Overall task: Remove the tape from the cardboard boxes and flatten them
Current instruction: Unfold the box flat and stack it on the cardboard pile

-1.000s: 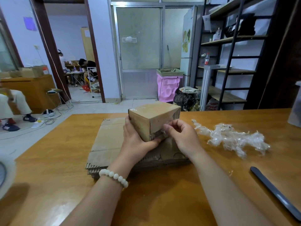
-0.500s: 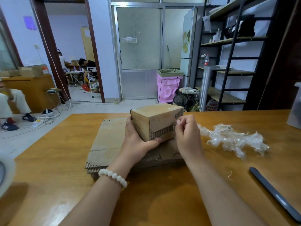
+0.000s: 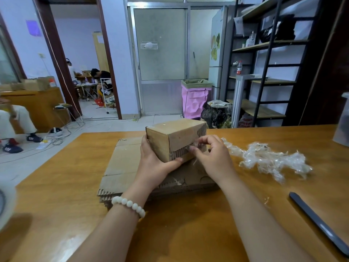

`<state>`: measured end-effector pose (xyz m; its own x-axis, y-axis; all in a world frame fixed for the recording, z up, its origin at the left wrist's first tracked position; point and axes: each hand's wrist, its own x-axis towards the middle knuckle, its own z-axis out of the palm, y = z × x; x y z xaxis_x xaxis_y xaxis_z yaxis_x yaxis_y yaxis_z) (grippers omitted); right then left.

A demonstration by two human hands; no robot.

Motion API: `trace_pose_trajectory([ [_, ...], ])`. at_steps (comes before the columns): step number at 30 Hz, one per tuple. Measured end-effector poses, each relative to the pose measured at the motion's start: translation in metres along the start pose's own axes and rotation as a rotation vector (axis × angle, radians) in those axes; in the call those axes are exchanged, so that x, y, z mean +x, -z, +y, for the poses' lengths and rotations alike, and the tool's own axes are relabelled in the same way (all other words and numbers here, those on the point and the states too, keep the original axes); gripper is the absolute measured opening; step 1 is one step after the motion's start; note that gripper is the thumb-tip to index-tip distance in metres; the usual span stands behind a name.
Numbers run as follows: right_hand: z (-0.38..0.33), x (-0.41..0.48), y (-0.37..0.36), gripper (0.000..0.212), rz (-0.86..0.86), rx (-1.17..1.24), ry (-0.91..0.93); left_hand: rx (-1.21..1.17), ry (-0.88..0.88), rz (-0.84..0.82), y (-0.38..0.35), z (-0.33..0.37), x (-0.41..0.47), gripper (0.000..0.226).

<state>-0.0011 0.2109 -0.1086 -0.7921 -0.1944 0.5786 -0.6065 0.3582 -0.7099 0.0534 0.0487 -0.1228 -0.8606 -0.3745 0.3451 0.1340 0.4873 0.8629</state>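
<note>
Head view, aimed down over a wooden table [image 3: 71,195]. Saw a small cardboard box [image 3: 175,137] near the middle of the table, set on top of a stack of flattened cardboard [image 3: 122,167] and turned with one corner toward the camera. Gripped the box with the left hand [image 3: 153,163]: palm against the left side, fingers curled round the near bottom edge. Wore a white bead bracelet [image 3: 130,204] on that wrist. Had the right hand [image 3: 213,157] at the box's near right face, just above the exposed corrugated edge. Pinched thumb and forefinger together there on a tape strip [image 3: 194,146], thin, clear and hard to make out, with the other fingers loosely curled behind. Noted a crumpled wad of clear tape [image 3: 272,159] on the table to the right of the stack, just beside the right hand but not touching it. Noted a long dark tool [image 3: 319,224] lying flat near the right front edge, well apart from both hands; could not tell what kind. Caught part of a blurred pale roll [image 3: 5,205] at the left edge. Beyond the table, made out a pink-lined bin [image 3: 194,99], a black bag [image 3: 213,116] beside it and a dark shelf rack [image 3: 264,80] on the right.
</note>
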Motion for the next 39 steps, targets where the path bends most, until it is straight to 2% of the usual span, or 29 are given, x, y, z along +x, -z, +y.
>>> trace_pose_trajectory([
  [3, 0.001, 0.0, 0.0, 0.006, 0.105, -0.053, 0.031, -0.021, 0.006, -0.03, -0.001, 0.0, 0.0, 0.122],
  [6, 0.001, 0.0, -0.001, 0.005, 0.182, -0.007, 0.009, -0.063, 0.014, -0.041, -0.001, 0.002, 0.001, 0.118],
  [10, 0.002, 0.002, 0.004, 0.007, 0.146, 0.088, -0.057, -0.145, 0.012, -0.007, 0.002, 0.006, 0.002, 0.089],
  [12, 0.001, 0.003, 0.008, 0.014, 0.127, 0.179, -0.097, -0.19, 0.015, -0.004, 0.004, 0.005, 0.003, 0.077],
  [14, -0.004, 0.004, 0.012, 0.026, 0.139, 0.396, -0.141, -0.271, 0.039, -0.016, 0.007, 0.004, 0.004, 0.072],
  [15, -0.004, 0.005, 0.015, 0.028, 0.157, 0.459, -0.157, -0.32, 0.062, -0.016, 0.008, 0.004, 0.004, 0.079],
  [17, -0.004, 0.005, 0.019, 0.025, 0.14, 0.44, -0.151, -0.394, 0.105, 0.018, 0.01, 0.004, 0.005, 0.093],
  [20, -0.006, 0.001, 0.015, 0.054, -0.132, 0.416, -0.146, -0.411, 0.109, 0.018, 0.011, 0.01, 0.0, 0.096],
  [22, -0.008, -0.004, 0.008, 0.072, -0.246, 0.284, -0.142, -0.398, 0.082, -0.018, 0.01, 0.014, -0.003, 0.091],
  [25, -0.002, -0.003, 0.004, 0.091, -0.114, 0.058, -0.075, -0.369, 0.087, -0.016, 0.009, 0.012, -0.005, 0.09],
  [27, 0.0, -0.002, 0.005, 0.087, -0.033, 0.013, -0.019, -0.347, 0.058, -0.022, 0.009, 0.013, -0.007, 0.116],
  [28, 0.001, -0.002, 0.006, 0.083, -0.006, 0.01, -0.002, -0.331, 0.033, -0.027, 0.009, 0.015, -0.009, 0.121],
  [31, 0.003, -0.002, 0.007, 0.074, 0.052, 0.107, -0.036, -0.35, -0.009, 0.072, 0.011, 0.013, -0.006, 0.086],
  [32, 0.002, -0.002, 0.006, 0.071, 0.064, 0.14, -0.046, -0.37, -0.021, 0.094, 0.011, 0.011, -0.005, 0.087],
  [34, -0.001, -0.005, 0.003, 0.064, 0.067, 0.171, -0.053, -0.394, -0.039, 0.087, 0.01, 0.007, -0.002, 0.101],
  [36, -0.004, -0.008, -0.003, 0.053, 0.039, 0.232, -0.065, -0.415, -0.046, 0.01, 0.008, 0.007, -0.002, 0.122],
  [38, -0.005, -0.011, -0.01, 0.061, -0.001, 0.221, -0.085, -0.454, -0.02, -0.068, 0.007, 0.006, 0.0, 0.147],
  [39, -0.003, -0.012, -0.012, 0.068, -0.017, 0.176, -0.079, -0.467, -0.004, -0.091, 0.007, 0.006, 0.002, 0.153],
])
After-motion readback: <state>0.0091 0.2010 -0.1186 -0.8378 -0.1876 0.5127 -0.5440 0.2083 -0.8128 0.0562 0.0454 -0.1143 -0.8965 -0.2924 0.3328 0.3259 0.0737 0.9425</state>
